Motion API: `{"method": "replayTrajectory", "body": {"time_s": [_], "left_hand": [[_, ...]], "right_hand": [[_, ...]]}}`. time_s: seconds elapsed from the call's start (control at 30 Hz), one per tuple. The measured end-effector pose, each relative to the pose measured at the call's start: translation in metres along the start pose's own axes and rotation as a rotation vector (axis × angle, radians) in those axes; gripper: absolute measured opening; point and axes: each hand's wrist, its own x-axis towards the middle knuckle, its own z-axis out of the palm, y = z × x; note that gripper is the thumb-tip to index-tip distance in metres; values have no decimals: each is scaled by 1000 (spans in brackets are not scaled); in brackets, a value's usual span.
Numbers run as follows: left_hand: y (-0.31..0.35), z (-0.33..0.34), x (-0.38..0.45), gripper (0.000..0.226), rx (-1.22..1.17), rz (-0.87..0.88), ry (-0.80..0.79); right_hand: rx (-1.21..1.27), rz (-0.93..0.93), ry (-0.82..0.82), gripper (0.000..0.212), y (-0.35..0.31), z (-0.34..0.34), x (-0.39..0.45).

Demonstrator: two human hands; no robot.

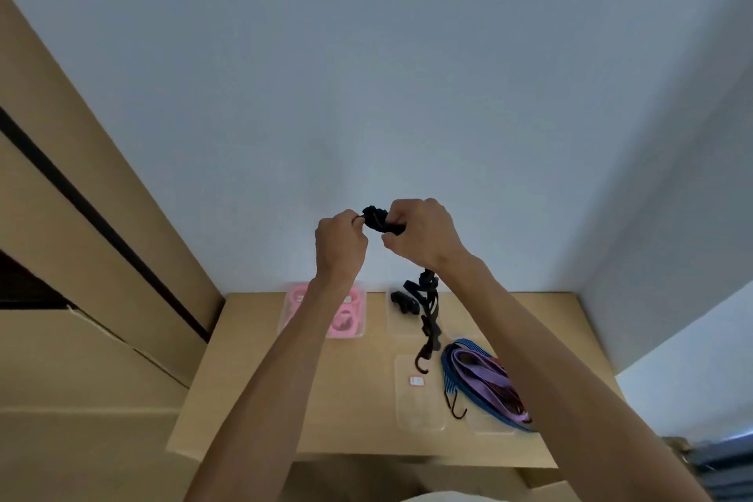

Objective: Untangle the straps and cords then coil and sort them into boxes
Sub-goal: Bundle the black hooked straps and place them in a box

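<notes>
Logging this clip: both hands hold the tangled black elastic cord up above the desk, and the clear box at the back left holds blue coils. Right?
Not quite. In the head view the clear plastic box at back left holds pink coils, not blue.

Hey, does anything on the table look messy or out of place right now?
Yes: the blue bungee cord and purple strap lie in a loose heap at the right, spilling across a clear box, not coiled.

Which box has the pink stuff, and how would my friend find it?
Look at the wooden table against the wall. At its far edge, left of the other boxes, sits a clear box, partly hidden behind the person's left arm. It is the only one holding pink coils; the box next to it holds black cord.
</notes>
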Motion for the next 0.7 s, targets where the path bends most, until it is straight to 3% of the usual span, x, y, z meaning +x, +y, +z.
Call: {"method": "replayTrajectory", "body": {"time_s": [0.13, 0.3, 0.47, 0.53, 0.7], "left_hand": [[-1, -11, -4, 24, -37, 220, -257], [14, -30, -7, 28, -380, 118, -411], [16, -36, -6, 20, -618, -68, -314], [10, -33, -2, 21, -641, -134, -209], [-25, -17, 3, 29, -346, -200, -14]], "right_hand": [[245, -118, 25, 15, 3, -6, 7], [674, 75, -3, 7, 18, -16, 18], [1120, 340, -251, 7, 25, -1, 6], [1084, 373, -332, 9, 24, 11, 1], [738, 315, -441, 26, 10, 29, -3]]}}
